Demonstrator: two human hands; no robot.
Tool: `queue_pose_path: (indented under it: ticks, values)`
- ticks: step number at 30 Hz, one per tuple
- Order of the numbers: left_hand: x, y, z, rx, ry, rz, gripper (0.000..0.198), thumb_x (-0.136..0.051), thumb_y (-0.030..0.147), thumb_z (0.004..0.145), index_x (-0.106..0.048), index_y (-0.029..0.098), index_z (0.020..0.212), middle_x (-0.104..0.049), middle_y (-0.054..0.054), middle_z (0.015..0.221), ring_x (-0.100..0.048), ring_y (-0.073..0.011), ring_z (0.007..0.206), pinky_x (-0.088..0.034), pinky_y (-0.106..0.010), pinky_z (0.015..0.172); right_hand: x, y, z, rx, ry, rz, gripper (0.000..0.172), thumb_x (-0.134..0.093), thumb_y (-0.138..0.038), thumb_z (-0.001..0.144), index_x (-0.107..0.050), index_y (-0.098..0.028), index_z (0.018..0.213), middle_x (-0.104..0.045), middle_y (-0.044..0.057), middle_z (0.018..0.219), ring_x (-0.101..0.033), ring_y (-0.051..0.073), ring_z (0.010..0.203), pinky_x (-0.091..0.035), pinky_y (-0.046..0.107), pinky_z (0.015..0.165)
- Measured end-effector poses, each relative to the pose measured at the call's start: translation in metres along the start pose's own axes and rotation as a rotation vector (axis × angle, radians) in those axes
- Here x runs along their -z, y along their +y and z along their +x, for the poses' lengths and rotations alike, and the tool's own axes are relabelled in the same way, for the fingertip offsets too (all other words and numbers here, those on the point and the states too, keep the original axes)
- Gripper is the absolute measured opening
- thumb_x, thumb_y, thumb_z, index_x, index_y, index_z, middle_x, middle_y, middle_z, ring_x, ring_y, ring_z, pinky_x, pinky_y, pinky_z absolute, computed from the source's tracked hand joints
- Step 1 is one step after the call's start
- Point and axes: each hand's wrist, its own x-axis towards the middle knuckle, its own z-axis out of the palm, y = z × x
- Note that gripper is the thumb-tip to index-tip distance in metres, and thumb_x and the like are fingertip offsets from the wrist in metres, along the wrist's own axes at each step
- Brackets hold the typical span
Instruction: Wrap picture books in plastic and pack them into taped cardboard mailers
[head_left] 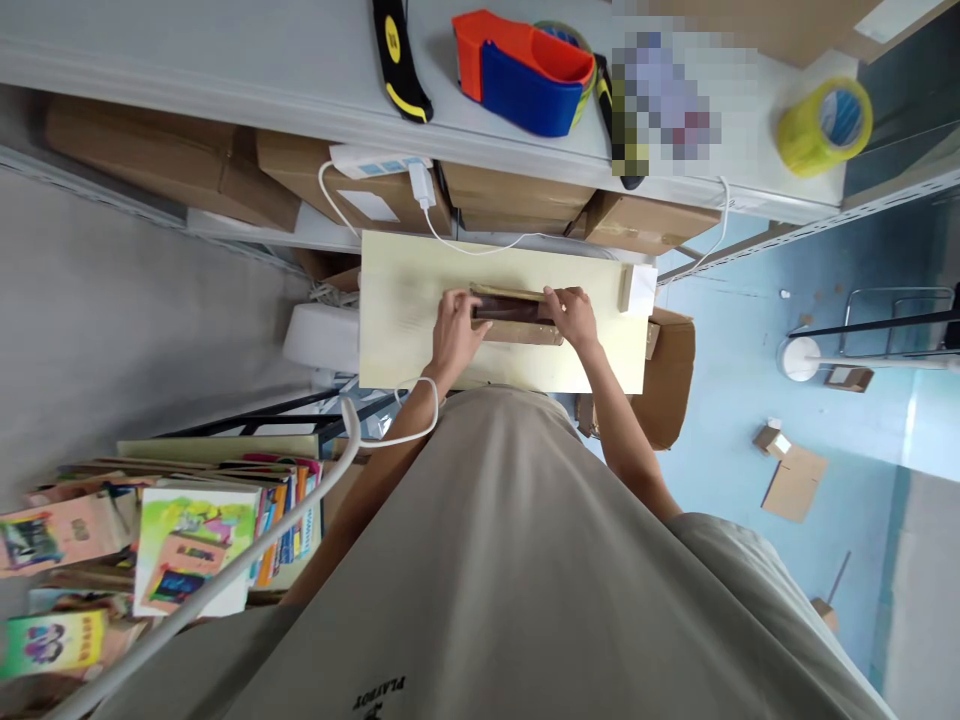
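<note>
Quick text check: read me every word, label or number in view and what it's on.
"PLAYBOY", upside down: grey shirt.
Too small or blurred to read:
yellow oval label on the black utility knife;
print inside the yellow tape roll;
covers of the stacked books.
No readable text: cardboard packaging being handled; white label on the carton below the shelf.

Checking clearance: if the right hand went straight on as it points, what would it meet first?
The right hand would first meet the small open box, at its fingertips; exact depth is unclear.
</note>
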Motion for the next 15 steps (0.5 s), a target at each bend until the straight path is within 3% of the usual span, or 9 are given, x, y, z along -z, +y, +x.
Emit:
queue_pose_path:
  ticks: [2,3,5,8,12,15]
  values:
    - [-0.002,-0.005,0.007,-0.009,0.021,0.003,0.055,-0.089,0.016,0.091,-0.074,0.022,0.144,-0.065,-0.020,0.157,-0.062,-0.0413,0.151,-0.051,-0.055,0.130,0.002,0.009,-0.012,0.040,0.022,-0.002,0.046,-0.057,-0.059,0.116,-0.086,-0.025,0.124,-0.076,0.020,0.133,-0.065,0.039,0.142,-0.057,0.064,0.125]
    - [-0.003,-0.008,0.010,-0.023,-0.007,0.000,0.054,-0.086,0.014,0.092,-0.074,0.023,0.144,-0.066,-0.018,0.154,-0.064,-0.0404,0.148,-0.053,-0.055,0.129,0.001,0.013,-0.019,0.039,0.014,0.009,0.041,-0.061,-0.053,0.115,-0.087,-0.024,0.126,-0.074,0.021,0.138,-0.066,0.039,0.141,-0.057,0.065,0.126]
    - [-0.006,-0.014,0.013,-0.045,-0.073,-0.003,0.039,-0.077,0.012,0.095,-0.080,0.027,0.130,-0.072,-0.014,0.144,-0.070,-0.0371,0.137,-0.056,-0.055,0.126,-0.001,0.020,-0.030,0.001,-0.029,0.067,0.035,-0.064,-0.041,0.112,-0.087,-0.024,0.131,-0.068,0.020,0.153,-0.074,0.036,0.133,-0.064,0.061,0.120]
    - [-0.009,-0.021,0.013,-0.054,-0.101,-0.009,0.026,-0.072,0.013,0.096,-0.084,0.028,0.112,-0.074,-0.013,0.137,-0.072,-0.0340,0.128,-0.058,-0.056,0.125,-0.011,0.025,-0.042,-0.058,-0.060,0.149,0.041,-0.059,-0.027,0.108,-0.084,-0.024,0.142,-0.063,0.016,0.165,-0.081,0.029,0.120,-0.071,0.050,0.112]
    - [-0.009,-0.025,0.011,-0.069,-0.122,0.003,0.026,-0.067,0.016,0.100,-0.085,0.027,0.115,-0.075,-0.013,0.140,-0.073,-0.0313,0.123,-0.061,-0.055,0.123,-0.019,0.023,-0.048,-0.078,-0.018,0.133,0.044,-0.058,-0.024,0.108,-0.083,-0.023,0.144,-0.068,0.015,0.161,-0.082,0.026,0.119,-0.072,0.045,0.112]
    - [-0.001,-0.017,0.013,-0.057,-0.124,0.038,0.025,-0.068,0.017,0.099,-0.085,0.025,0.115,-0.073,-0.014,0.143,-0.074,-0.0303,0.121,-0.062,-0.054,0.123,-0.011,0.010,-0.048,-0.067,-0.009,0.071,0.039,-0.061,-0.026,0.107,-0.085,-0.022,0.137,-0.068,0.018,0.161,-0.083,0.029,0.118,-0.072,0.050,0.111]
